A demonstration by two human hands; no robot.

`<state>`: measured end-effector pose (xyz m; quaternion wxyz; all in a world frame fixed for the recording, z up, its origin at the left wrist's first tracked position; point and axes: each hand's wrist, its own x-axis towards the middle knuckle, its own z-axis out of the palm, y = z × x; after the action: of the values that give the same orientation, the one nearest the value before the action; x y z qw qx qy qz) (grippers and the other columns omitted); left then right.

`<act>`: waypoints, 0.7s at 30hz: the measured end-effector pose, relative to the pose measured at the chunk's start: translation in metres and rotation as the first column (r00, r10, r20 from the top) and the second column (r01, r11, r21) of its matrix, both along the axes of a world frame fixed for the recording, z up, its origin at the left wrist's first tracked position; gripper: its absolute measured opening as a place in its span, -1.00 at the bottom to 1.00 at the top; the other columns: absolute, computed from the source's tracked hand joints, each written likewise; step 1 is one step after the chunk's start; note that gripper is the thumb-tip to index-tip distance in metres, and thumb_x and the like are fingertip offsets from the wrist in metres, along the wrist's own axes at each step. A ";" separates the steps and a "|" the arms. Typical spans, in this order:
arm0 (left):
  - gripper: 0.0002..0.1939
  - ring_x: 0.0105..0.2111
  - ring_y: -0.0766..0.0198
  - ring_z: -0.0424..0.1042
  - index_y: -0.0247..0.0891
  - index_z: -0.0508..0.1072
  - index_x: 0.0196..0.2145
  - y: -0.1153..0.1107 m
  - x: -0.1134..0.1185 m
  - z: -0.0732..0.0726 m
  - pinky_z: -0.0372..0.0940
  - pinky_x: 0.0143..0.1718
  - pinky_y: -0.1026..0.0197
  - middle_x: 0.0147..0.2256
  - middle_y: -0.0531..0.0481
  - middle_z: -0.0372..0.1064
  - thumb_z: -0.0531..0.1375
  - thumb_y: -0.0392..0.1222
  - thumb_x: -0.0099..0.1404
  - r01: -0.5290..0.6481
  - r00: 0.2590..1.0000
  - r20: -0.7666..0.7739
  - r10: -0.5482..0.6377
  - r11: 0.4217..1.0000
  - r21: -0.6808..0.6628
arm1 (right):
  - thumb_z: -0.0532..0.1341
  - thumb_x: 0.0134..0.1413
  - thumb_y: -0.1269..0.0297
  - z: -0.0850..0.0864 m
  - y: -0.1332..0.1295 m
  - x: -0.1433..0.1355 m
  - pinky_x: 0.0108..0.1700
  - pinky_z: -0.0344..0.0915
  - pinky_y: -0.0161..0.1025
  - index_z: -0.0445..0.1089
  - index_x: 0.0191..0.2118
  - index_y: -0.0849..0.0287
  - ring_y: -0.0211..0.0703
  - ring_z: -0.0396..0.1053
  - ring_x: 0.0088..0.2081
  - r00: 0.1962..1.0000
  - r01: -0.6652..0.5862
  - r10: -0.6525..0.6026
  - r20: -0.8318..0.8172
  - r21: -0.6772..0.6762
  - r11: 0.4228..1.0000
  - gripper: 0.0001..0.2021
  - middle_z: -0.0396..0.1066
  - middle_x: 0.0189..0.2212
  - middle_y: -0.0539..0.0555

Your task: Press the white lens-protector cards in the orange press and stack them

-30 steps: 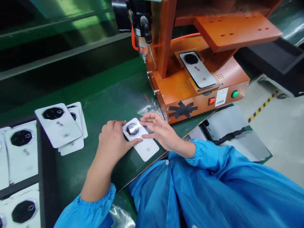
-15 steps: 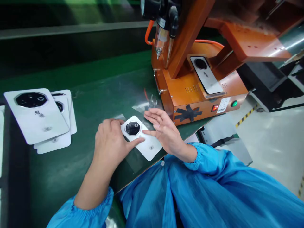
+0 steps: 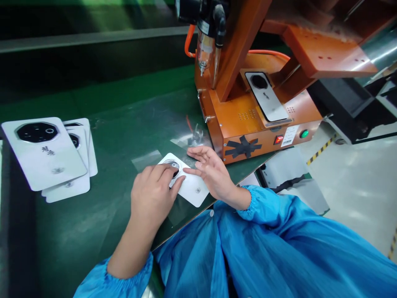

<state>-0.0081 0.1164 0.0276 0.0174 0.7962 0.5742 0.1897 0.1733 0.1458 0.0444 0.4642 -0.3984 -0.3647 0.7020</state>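
Observation:
A white phone back cover (image 3: 194, 188) with a dark eight-sided camera area lies at an angle on the green table, near its front edge. My left hand (image 3: 153, 190) reaches over its upper left part. Its bent fingers and thumb close around the camera area and hide much of it; whether anything small is between the fingertips cannot be made out. At the cover's right edge is my right hand (image 3: 214, 171), fingers spread, with one fingertip at the cover near the camera area.
Several similar white covers (image 3: 51, 153) lie overlapped at the left. An orange press (image 3: 229, 120) stands at the back right, a white phone-shaped piece (image 3: 268, 99) on its bed. Clear film (image 3: 145, 160) lies behind my left hand.
My left hand has shifted from the cover's upper left edge onto the camera area, fingers now over it. My right hand stays spread by the cover. The view has moved slightly.

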 end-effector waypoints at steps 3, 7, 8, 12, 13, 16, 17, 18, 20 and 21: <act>-0.77 -0.19 -0.01 0.46 -0.22 0.53 -0.14 -0.003 0.004 -0.003 0.19 -0.27 0.01 -0.16 -0.12 0.57 0.18 -0.05 0.42 -0.010 0.998 -0.066 0.015 0.998 0.066 | 0.36 0.03 0.11 -0.003 0.000 -0.001 0.15 0.51 0.01 0.29 -0.04 0.00 -0.02 0.15 0.32 1.000 0.003 -0.003 0.003 0.009 1.000 -0.61 0.29 0.16 0.07; -0.82 -0.23 0.04 0.48 -0.23 0.54 -0.20 -0.005 0.008 -0.003 0.19 -0.26 0.03 -0.21 -0.10 0.58 0.17 -0.13 0.43 0.028 0.992 -0.124 -0.008 0.987 0.161 | 0.35 0.04 0.13 -0.006 0.001 -0.003 0.10 0.53 -0.06 0.29 -0.04 0.00 -0.05 0.19 0.29 1.000 0.000 0.000 0.009 0.035 0.999 -0.63 0.30 0.14 0.07; -0.84 -0.24 0.05 0.48 -0.23 0.53 -0.22 -0.005 0.008 -0.004 0.20 -0.26 0.04 -0.22 -0.09 0.58 0.17 -0.15 0.43 0.033 0.992 -0.129 -0.010 0.984 0.174 | 0.33 0.06 0.14 -0.007 0.002 -0.003 0.08 0.54 -0.08 0.29 -0.04 0.01 -0.06 0.21 0.28 1.000 -0.009 0.009 0.020 0.046 0.999 -0.64 0.30 0.14 0.07; -0.86 -0.26 0.08 0.48 -0.22 0.52 -0.25 -0.005 0.008 -0.006 0.24 -0.26 0.07 -0.25 -0.07 0.57 0.17 -0.18 0.41 -0.018 0.997 -0.073 0.033 0.982 0.186 | 0.27 0.14 0.17 -0.008 0.012 -0.001 -0.08 0.53 -0.22 0.28 -0.03 0.03 -0.14 0.37 0.11 0.957 -0.085 0.029 0.287 0.186 0.979 -0.70 0.37 0.04 0.08; -0.87 -0.25 0.08 0.49 -0.22 0.52 -0.24 -0.005 0.008 -0.007 0.26 -0.25 0.08 -0.24 -0.08 0.57 0.17 -0.18 0.41 -0.038 0.998 -0.047 0.047 0.983 0.182 | 0.27 0.16 0.18 -0.006 0.015 -0.001 -0.13 0.50 -0.26 0.31 -0.05 0.06 -0.17 0.41 0.01 0.908 -0.145 0.030 0.418 0.245 0.959 -0.74 0.41 -0.03 0.07; -0.87 -0.22 0.09 0.49 -0.22 0.52 -0.24 -0.005 0.007 -0.007 0.31 -0.18 0.10 -0.22 -0.11 0.56 0.17 -0.19 0.40 -0.065 0.998 0.007 0.065 0.982 0.179 | 0.24 0.24 0.19 -0.001 0.025 -0.001 -0.21 0.35 -0.28 0.41 -0.23 0.14 -0.24 0.42 -0.27 0.626 -0.380 -0.028 0.779 0.337 0.861 -0.86 0.47 -0.32 0.01; -0.87 -0.22 0.09 0.49 -0.23 0.52 -0.25 -0.005 0.007 -0.008 0.31 -0.18 0.10 -0.21 -0.11 0.56 0.17 -0.19 0.40 -0.072 0.997 0.017 0.070 0.981 0.183 | 0.23 0.28 0.15 0.000 0.028 -0.002 -0.22 0.31 -0.27 0.43 -0.30 0.16 -0.24 0.41 -0.31 0.522 -0.437 -0.057 0.851 0.324 0.839 -0.81 0.47 -0.39 0.00; -0.87 -0.22 0.09 0.48 -0.23 0.52 -0.26 -0.005 0.007 -0.008 0.31 -0.18 0.11 -0.21 -0.11 0.56 0.18 -0.19 0.40 -0.078 0.997 0.024 0.075 0.980 0.185 | 0.22 0.30 0.10 0.002 0.031 -0.004 -0.24 0.27 -0.26 0.44 -0.34 0.16 -0.23 0.41 -0.34 0.430 -0.471 -0.081 0.899 0.300 0.829 -0.74 0.48 -0.42 0.01; -0.87 -0.23 0.10 0.47 -0.23 0.52 -0.27 -0.006 0.008 -0.007 0.30 -0.21 0.11 -0.23 -0.11 0.56 0.18 -0.19 0.39 -0.100 0.995 0.029 0.096 0.978 0.185 | 0.20 0.31 -0.01 0.004 0.035 -0.009 -0.28 0.22 -0.25 0.48 -0.36 0.16 -0.19 0.44 -0.35 0.297 -0.504 -0.090 0.951 0.236 0.830 -0.65 0.52 -0.43 0.03; -0.87 -0.24 0.10 0.46 -0.23 0.52 -0.27 -0.006 0.008 -0.008 0.30 -0.22 0.11 -0.24 -0.10 0.56 0.17 -0.19 0.39 -0.111 0.994 0.027 0.108 0.977 0.182 | 0.20 0.30 -0.05 0.005 0.037 -0.012 -0.29 0.22 -0.24 0.50 -0.35 0.15 -0.16 0.46 -0.34 0.254 -0.513 -0.086 0.963 0.209 0.832 -0.62 0.54 -0.42 0.04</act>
<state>0.0001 0.1103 0.0201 -0.0616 0.7601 0.5970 0.2491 0.1616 0.1824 0.0492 0.1324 -0.5471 -0.7831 0.2643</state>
